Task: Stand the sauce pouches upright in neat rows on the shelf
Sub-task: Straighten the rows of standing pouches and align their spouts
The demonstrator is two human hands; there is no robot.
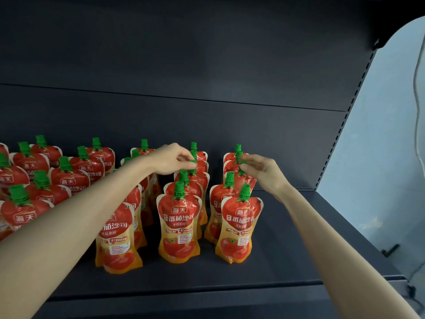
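While reaching: both hands are working deep among standing pouches (pixel 179 226) on the shelf (pixel 287 268).
Left hand (pixel 174 161): pinching a green cap (pixel 192 164).
Right hand (pixel 261 168): fingers loosely spread, touching another cap (pixel 242 172).
Risk: forearms are crossing the front rows; a nudge could be toppling neighbours.

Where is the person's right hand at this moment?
In the head view, the right hand is raised right of centre over the rightmost row of sauce pouches, fingertips by a green cap midway back; the left hand works the neighbouring row.
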